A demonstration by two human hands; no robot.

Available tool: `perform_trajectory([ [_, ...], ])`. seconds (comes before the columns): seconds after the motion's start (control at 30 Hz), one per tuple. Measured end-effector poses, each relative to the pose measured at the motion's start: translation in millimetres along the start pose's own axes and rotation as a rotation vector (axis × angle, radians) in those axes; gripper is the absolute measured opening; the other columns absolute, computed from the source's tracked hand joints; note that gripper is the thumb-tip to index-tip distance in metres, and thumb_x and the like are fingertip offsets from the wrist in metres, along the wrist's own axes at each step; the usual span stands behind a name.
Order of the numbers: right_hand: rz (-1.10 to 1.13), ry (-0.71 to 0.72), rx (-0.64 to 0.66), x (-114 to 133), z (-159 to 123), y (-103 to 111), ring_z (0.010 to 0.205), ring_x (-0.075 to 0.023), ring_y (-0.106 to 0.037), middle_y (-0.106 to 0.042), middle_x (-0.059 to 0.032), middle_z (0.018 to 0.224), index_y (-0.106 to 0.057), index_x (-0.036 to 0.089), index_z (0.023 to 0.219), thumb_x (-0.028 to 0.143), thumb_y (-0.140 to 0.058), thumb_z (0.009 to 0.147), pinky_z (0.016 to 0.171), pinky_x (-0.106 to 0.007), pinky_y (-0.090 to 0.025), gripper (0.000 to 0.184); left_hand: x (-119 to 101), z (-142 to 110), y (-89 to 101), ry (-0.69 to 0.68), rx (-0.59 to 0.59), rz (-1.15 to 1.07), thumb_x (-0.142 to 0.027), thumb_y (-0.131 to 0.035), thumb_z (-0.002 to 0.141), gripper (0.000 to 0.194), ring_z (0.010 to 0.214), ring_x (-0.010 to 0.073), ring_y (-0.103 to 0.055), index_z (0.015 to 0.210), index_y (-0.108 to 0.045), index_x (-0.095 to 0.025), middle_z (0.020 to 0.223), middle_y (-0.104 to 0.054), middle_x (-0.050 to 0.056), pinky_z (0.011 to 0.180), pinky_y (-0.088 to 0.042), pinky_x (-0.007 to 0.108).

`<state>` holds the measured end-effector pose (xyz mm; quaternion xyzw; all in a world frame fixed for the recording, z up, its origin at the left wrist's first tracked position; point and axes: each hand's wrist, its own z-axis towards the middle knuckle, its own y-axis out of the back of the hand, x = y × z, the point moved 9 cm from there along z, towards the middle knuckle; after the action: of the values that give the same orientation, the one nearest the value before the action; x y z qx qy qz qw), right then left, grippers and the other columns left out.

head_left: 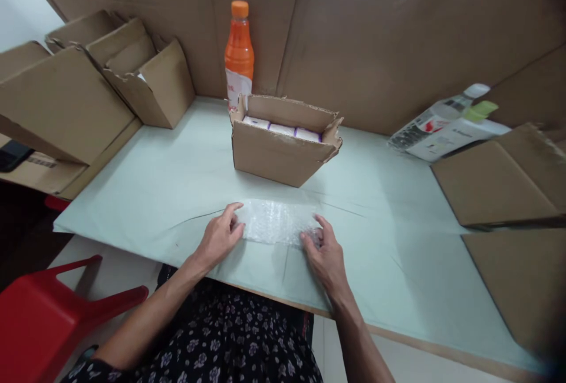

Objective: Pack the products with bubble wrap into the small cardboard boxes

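A clear strip of bubble wrap (275, 221) lies crosswise on the table in front of me. My left hand (222, 231) has its thumb and curled fingers at the strip's left end. At the opposite end, my right hand (326, 253) grips the wrap, thumb and index finger at its edge. Just beyond the strip stands an open cardboard box (274, 153), its top flaps up. Several white packs with purple edges (283, 129) sit in a row inside it; their lower parts are hidden.
Behind the box stands an orange bottle (239, 47). A clear bottle (437, 118) and a white bottle with a green cap (464, 132) lean at right. Cardboard boxes (150, 85) fill the left side, more cardboard (495, 182) the right. A red stool (44, 318) is lower left.
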<state>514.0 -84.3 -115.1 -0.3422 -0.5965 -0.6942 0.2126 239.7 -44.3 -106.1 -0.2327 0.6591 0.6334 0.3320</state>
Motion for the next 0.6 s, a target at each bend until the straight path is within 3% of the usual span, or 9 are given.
perform_trajectory([
  [0.07,0.08,0.015,0.035,8,2,10,0.057,-0.0154,-0.056,-0.065,0.0019,0.074,-0.048,0.018,0.15,0.044,-0.059,0.091,0.062,-0.03,-0.051,0.066,-10,0,15.5,-0.076,-0.059,-0.181,-0.022,-0.056,0.092,0.047,0.064,0.0124,-0.058,0.138,-0.054,-0.019,0.075,-0.062,-0.004,0.066,-0.049,0.025],
  [0.17,0.158,0.184,0.046,47,16,37,0.065,-0.0156,-0.064,-0.071,-0.0005,0.084,-0.063,0.024,0.137,0.038,-0.059,0.093,0.067,-0.031,-0.055,0.046,-51,4,58.2,-0.353,-0.205,-0.285,-0.02,-0.056,0.096,0.029,0.07,0.0104,-0.061,0.123,-0.068,-0.021,0.083,-0.067,0.0,0.068,-0.05,0.022],
  [0.27,0.164,0.395,-0.103,99,41,83,0.087,-0.0193,-0.071,-0.077,-0.0039,0.102,-0.076,0.026,0.114,0.034,-0.063,0.094,0.083,-0.035,-0.057,0.025,-100,17,108.1,-0.591,-0.386,-0.198,-0.015,-0.058,0.095,0.021,0.08,0.011,-0.065,0.105,-0.075,-0.021,0.089,-0.071,0.001,0.074,-0.052,0.022],
  [0.37,0.079,0.515,-0.253,146,79,119,0.085,-0.0192,-0.07,-0.078,-0.0038,0.104,-0.076,0.026,0.114,0.031,-0.064,0.093,0.083,-0.035,-0.056,0.025,-132,51,148.7,-0.655,-0.558,-0.067,-0.015,-0.058,0.092,0.022,0.086,0.0131,-0.066,0.103,-0.076,-0.02,0.095,-0.074,0.002,0.081,-0.053,0.026],
  [0.43,-0.021,0.549,-0.229,169,113,123,0.08,-0.0187,-0.068,-0.078,-0.0044,0.105,-0.077,0.024,0.113,0.03,-0.063,0.091,0.078,-0.034,-0.056,0.027,-144,89,158.5,-0.628,-0.514,0.008,-0.015,-0.058,0.089,0.023,0.084,0.0147,-0.065,0.102,-0.076,-0.017,0.095,-0.074,0.003,0.08,-0.053,0.028],
  [0.5,-0.127,0.539,-0.092,180,150,113,0.079,-0.0191,-0.068,-0.078,-0.0053,0.103,-0.078,0.022,0.11,0.028,-0.061,0.089,0.075,-0.033,-0.054,0.028,-148,132,154.1,-0.55,-0.33,0.081,-0.015,-0.059,0.084,0.021,0.076,0.0157,-0.064,0.095,-0.077,-0.015,0.085,-0.074,0.002,0.074,-0.051,0.029],
  [0.6,-0.323,0.45,0.19,173,195,84,0.077,-0.0197,-0.068,-0.077,-0.0036,0.089,-0.081,0.021,0.098,0.024,-0.058,0.086,0.071,-0.032,-0.05,0.026,-143,183,140.8,-0.352,-0.035,0.19,-0.015,-0.06,0.08,0.016,0.059,0.0156,-0.059,0.079,-0.076,-0.014,0.06,-0.063,-0.001,0.062,-0.046,0.03],
])
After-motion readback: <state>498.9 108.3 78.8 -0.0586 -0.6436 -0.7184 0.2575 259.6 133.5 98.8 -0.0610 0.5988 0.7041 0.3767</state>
